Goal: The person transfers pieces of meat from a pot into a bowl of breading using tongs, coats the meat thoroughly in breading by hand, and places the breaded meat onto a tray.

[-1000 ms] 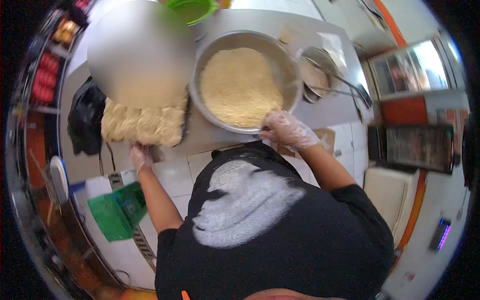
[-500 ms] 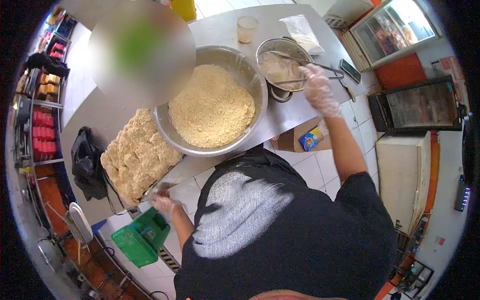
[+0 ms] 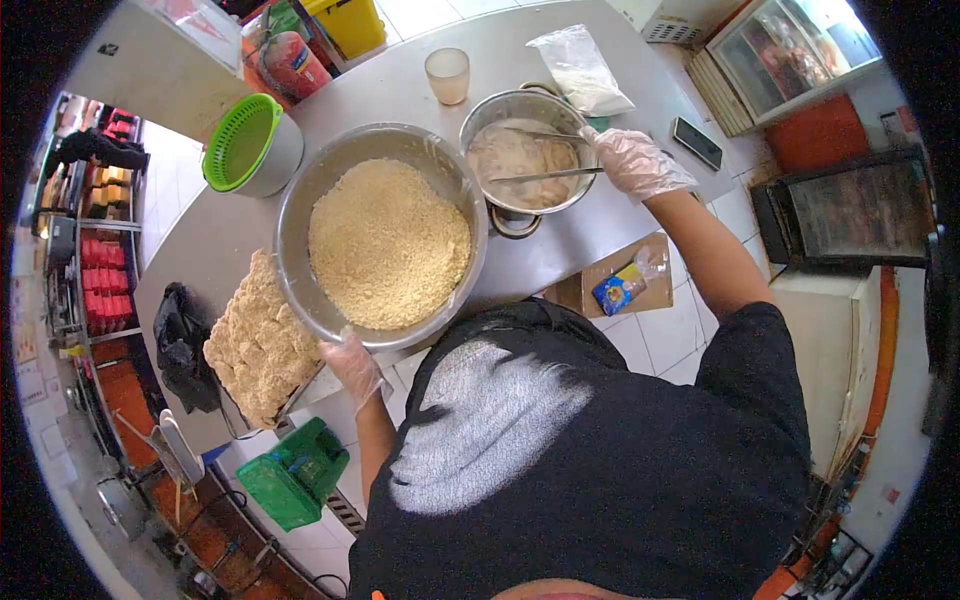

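Note:
My right hand [image 3: 638,162], in a clear plastic glove, is closed around metal tongs [image 3: 545,176]. The tong arms reach into a metal pot [image 3: 468,140] of cloudy, pale liquid with lumpy pieces [image 3: 520,160] in it. Left of the pot stands a large metal bowl [image 3: 292,215] heaped with yellowish crumbly flour [image 3: 390,245]. My gloved left hand [image 3: 356,368] grips the near rim of this bowl, its fingertips partly hidden. Beside that hand, crumb-coated pieces [image 3: 258,345] are piled on a tray whose surface is mostly covered.
On the steel table [image 3: 545,40] are a cup [image 3: 447,76], a bag of white powder [image 3: 582,72], a phone [image 3: 697,143], a green-and-grey basket [image 3: 268,160] and a black plastic bag [image 3: 185,345]. Below are a green bin [image 3: 293,475] and a cardboard box [image 3: 655,290].
My left hand has moved up from beside the tray's near edge to the bowl's rim. The tongs have turned and sit lower in the pot, with my right hand closer to its rim.

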Demonstrator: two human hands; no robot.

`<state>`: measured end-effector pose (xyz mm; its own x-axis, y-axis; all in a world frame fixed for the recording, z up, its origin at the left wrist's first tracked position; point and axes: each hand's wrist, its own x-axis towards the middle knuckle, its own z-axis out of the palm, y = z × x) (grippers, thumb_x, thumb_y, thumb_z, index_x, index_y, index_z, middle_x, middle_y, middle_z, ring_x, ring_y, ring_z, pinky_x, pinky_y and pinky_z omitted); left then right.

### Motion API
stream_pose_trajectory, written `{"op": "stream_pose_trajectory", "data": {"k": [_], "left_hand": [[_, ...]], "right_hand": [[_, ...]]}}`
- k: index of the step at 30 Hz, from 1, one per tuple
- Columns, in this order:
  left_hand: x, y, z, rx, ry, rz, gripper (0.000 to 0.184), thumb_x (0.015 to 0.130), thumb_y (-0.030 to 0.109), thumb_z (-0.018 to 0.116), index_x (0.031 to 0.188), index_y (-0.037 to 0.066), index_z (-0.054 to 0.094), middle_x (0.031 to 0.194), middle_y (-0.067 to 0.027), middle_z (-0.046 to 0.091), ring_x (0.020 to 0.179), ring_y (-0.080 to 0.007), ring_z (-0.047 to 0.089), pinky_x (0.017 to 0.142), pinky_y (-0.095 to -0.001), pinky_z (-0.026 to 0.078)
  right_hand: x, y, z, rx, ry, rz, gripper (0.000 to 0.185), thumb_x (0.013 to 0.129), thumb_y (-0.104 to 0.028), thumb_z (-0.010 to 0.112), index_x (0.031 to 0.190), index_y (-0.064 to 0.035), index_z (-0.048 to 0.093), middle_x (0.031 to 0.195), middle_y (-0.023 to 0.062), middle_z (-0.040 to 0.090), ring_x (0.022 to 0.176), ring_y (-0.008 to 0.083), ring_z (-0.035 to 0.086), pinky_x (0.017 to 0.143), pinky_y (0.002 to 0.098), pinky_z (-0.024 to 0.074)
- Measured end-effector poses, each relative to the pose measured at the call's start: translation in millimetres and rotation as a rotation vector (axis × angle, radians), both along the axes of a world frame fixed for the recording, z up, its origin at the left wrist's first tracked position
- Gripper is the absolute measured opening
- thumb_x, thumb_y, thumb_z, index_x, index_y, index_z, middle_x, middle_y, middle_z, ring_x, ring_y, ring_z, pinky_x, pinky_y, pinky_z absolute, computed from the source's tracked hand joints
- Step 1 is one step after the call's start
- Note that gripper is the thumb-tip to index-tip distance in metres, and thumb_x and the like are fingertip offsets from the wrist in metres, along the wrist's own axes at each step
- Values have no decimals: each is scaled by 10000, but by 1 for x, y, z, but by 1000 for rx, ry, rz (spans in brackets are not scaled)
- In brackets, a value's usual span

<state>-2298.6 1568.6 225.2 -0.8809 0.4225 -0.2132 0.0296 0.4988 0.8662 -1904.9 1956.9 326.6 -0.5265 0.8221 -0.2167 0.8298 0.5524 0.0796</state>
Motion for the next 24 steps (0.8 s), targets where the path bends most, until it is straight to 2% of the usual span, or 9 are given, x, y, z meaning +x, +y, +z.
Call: {"op": "stream_pose_trajectory", "data": {"k": [1,2,5,9,12,16,19,20,24], "left_hand": [[-5,-4,-9,27,37,-37,381,963,165,630,1268,-46,542,1058,-126,647,939,-235,637,869,-385,516],[-9,-8,-18,52,75,-72,385,961,161,635,1274,-43,543,1062,-126,649,946,-236,639,875,-386,515],[-5,-6,-16,30,166,-85,406,960,162,646,1299,-38,544,1070,-130,659,962,-241,647,884,-386,516],[-5,-2,-3,21,10,-4,415,967,162,649,1319,-33,548,1064,-138,672,977,-252,655,889,-392,518],[-5,6,29,-279,124,13,436,972,190,670,1308,-60,547,1065,-130,678,967,-234,645,871,-374,519],[-18,2,34,-64,302,154,490,988,257,705,1298,-83,538,959,-60,611,860,-155,567,799,-309,501],[-33,8,40,-33,401,208,488,989,237,703,1326,-64,520,990,-53,572,870,-148,540,799,-297,492],[-39,7,39,-24,401,207,521,983,218,706,1366,-62,491,1093,-75,575,956,-165,562,840,-296,502],[-47,30,37,146,425,157,530,970,232,717,1359,-73,528,1164,-128,619,1050,-229,617,910,-346,531]], "right_hand": [[1,-3,9,16,7,51,414,1018,-166,589,1427,-101,570,1067,220,738,991,376,732,846,494,585],[1,-7,31,-55,48,111,472,929,-234,735,1365,-93,619,1067,193,737,1010,370,722,884,487,574],[4,-9,53,12,99,117,536,822,-277,840,1290,-86,664,1063,185,734,1029,366,712,916,483,563],[6,4,51,137,189,143,451,845,-259,814,1242,-87,689,1059,193,732,1017,374,710,914,484,566],[4,15,47,76,98,175,356,910,-172,710,1259,-107,695,1044,187,731,997,373,712,901,482,568],[15,13,13,16,122,267,250,983,-131,551,1161,-119,727,974,137,738,902,316,731,809,449,596],[21,8,32,14,152,301,369,965,-41,557,1298,-129,690,916,161,703,879,342,709,792,479,576],[25,9,30,-20,90,243,362,974,-35,551,1299,-116,689,913,168,701,864,339,706,774,471,570],[47,13,34,-87,185,70,331,973,-58,593,1286,-94,693,959,183,716,896,353,711,803,479,562]]}}
